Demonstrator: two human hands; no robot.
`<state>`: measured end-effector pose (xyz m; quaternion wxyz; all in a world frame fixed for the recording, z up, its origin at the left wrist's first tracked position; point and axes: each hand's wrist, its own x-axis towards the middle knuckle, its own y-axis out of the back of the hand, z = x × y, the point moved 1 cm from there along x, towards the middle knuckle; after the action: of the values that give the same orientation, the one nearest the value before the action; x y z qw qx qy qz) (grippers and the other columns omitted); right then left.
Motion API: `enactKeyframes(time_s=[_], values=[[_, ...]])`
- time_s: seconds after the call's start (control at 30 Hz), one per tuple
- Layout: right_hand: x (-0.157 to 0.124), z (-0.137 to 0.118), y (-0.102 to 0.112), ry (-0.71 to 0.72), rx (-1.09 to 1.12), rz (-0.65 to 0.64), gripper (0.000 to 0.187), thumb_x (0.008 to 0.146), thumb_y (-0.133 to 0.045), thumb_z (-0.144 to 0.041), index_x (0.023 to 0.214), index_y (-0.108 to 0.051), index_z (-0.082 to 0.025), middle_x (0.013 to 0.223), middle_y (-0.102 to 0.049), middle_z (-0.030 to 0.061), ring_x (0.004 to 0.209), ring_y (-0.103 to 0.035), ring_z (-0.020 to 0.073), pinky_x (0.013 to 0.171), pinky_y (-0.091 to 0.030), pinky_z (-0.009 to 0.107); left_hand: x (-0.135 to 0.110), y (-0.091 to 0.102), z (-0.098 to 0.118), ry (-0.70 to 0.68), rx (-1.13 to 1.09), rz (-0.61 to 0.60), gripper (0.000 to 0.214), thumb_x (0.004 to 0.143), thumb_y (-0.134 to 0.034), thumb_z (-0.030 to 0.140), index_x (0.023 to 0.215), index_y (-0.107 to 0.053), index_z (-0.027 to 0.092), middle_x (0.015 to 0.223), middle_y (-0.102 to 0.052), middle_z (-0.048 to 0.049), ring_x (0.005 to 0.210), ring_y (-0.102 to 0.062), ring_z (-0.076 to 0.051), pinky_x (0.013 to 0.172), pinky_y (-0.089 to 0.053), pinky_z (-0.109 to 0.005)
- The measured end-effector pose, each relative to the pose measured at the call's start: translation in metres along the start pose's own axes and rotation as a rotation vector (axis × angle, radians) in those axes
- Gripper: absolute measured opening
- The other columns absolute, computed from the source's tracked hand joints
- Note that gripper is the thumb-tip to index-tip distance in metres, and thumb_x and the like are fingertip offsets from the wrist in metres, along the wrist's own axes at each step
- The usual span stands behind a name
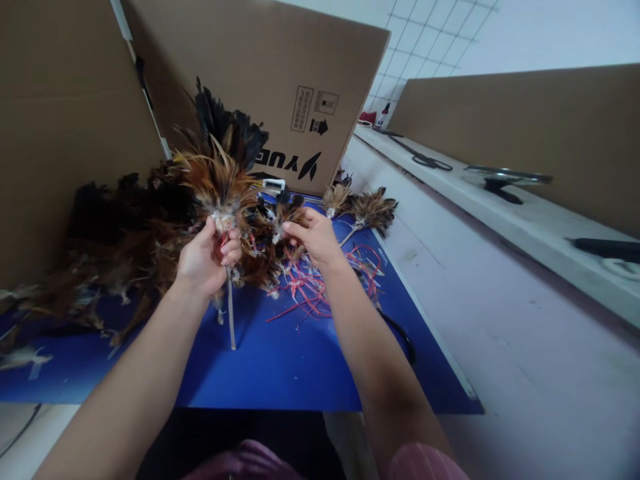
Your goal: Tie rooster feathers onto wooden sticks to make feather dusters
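My left hand [207, 257] is closed around the neck of a feather duster [220, 180] with brown, orange and black feathers; its thin pale stick [231, 313] hangs down below the fist. My right hand [313, 233] pinches a small feather bundle [280, 217] just right of the duster head. Both hands hover above a blue mat [280, 367]. Red string scraps [310, 287] lie on the mat under my right wrist.
A heap of dark loose feathers [115, 233] fills the left of the mat. Two small finished feather bundles [370, 210] lie at the mat's far right. Cardboard boxes [280, 80] stand behind. A pale bench [500, 220] with scissors [427, 160] runs on the right.
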<state>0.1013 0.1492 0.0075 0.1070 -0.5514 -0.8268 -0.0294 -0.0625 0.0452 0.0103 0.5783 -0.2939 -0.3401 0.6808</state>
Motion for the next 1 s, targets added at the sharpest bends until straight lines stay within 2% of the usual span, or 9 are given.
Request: enactKeyframes(time_s=[0.17,0.23,0.3,0.37,0.47,0.67,0.8,0.9,1.0], values=[[0.006,0.026,-0.003,-0.082,-0.228,-0.002,0.022,0.071,-0.065,-0.02,0.09,-0.055,-0.018,0.076,-0.065,-0.0006,0.058,-0.057,0.01,0.051,-0.044,0.022,0.001,0.003,0.012,-0.003,-0.018,0.0,0.039,0.098,-0.03,0.036,0.094,-0.06,0.011,0.066,-0.047,-0.001,0.041,-0.035,-0.003,0.033,-0.026,-0.012],[0.005,0.028,-0.003,0.002,-0.442,0.045,0.029,0.073,-0.064,-0.02,0.1,-0.057,-0.018,0.089,-0.066,0.0018,0.061,-0.058,0.0101,0.06,-0.048,0.026,0.0,0.004,0.016,-0.016,-0.027,0.004,0.039,0.098,-0.03,0.036,0.096,-0.06,0.011,0.066,-0.048,-0.0011,0.041,-0.034,-0.003,0.032,-0.026,-0.012],[-0.003,0.023,-0.004,0.112,-0.671,0.042,0.023,0.075,-0.063,-0.02,0.098,-0.062,-0.018,0.09,-0.067,0.0026,0.064,-0.059,0.0112,0.068,-0.048,0.029,-0.002,0.003,0.021,-0.033,-0.038,0.01,0.039,0.098,-0.03,0.036,0.096,-0.059,0.011,0.065,-0.048,-0.0013,0.041,-0.034,-0.003,0.031,-0.026,-0.013],[-0.017,0.016,-0.007,0.163,-0.858,-0.055,0.008,0.078,-0.062,-0.022,0.084,-0.066,-0.019,0.078,-0.067,0.0023,0.066,-0.06,0.0137,0.07,-0.046,0.03,-0.006,0.0,0.025,-0.048,-0.045,-0.002,0.038,0.099,-0.029,0.035,0.097,-0.059,0.011,0.064,-0.048,-0.0017,0.041,-0.033,-0.003,0.031,-0.026,-0.013],[-0.043,0.011,-0.016,0.114,-1.035,-0.269,0.01,0.08,-0.062,-0.023,0.072,-0.067,-0.019,0.066,-0.066,0.0032,0.066,-0.061,0.0163,0.065,-0.042,0.029,-0.013,-0.005,0.032,-0.07,-0.031,-0.049,0.041,0.1,-0.026,0.033,0.098,-0.058,0.008,0.065,-0.049,-0.0024,0.042,-0.033,-0.002,0.032,-0.028,-0.012],[-0.073,0.023,-0.052,0.084,-1.042,-0.509,0.015,0.083,-0.06,-0.031,0.082,-0.07,-0.02,0.076,-0.07,0.0051,0.071,-0.064,0.0168,0.064,-0.043,0.027,-0.023,-0.009,0.046,-0.13,0.049,-0.064,0.043,0.1,-0.024,0.036,0.104,-0.055,0.007,0.066,-0.047,-0.0002,0.042,-0.034,-0.001,0.033,-0.027,-0.01],[-0.073,0.03,-0.087,-0.017,-1.167,-0.553,0.039,0.081,-0.057,-0.052,0.094,-0.07,-0.018,0.09,-0.073,0.0128,0.085,-0.068,0.0272,0.069,-0.048,0.033,-0.034,-0.01,0.057,-0.142,0.099,-0.036,0.042,0.1,-0.022,0.035,0.102,-0.054,0.008,0.066,-0.046,0.0013,0.041,-0.034,0.0,0.033,-0.027,-0.01],[-0.07,0.035,-0.106,-0.032,-1.241,-0.575,0.035,0.082,-0.055,-0.043,0.099,-0.07,-0.016,0.096,-0.072,0.0172,0.091,-0.069,0.0304,0.072,-0.05,0.036,-0.045,-0.008,0.067,-0.162,0.138,-0.003,0.04,0.1,-0.023,0.034,0.1,-0.054,0.008,0.066,-0.046,0.0014,0.041,-0.036,0.0,0.033,-0.027,-0.01],[-0.062,0.04,-0.109,-0.04,-1.229,-0.579,0.028,0.082,-0.051,-0.03,0.097,-0.07,-0.016,0.096,-0.073,0.0163,0.091,-0.069,0.0285,0.071,-0.05,0.033,-0.057,-0.004,0.077,-0.19,0.165,0.02,0.04,0.1,-0.024,0.034,0.102,-0.054,0.007,0.066,-0.046,0.0012,0.041,-0.037,-0.001,0.033,-0.029,-0.01]])
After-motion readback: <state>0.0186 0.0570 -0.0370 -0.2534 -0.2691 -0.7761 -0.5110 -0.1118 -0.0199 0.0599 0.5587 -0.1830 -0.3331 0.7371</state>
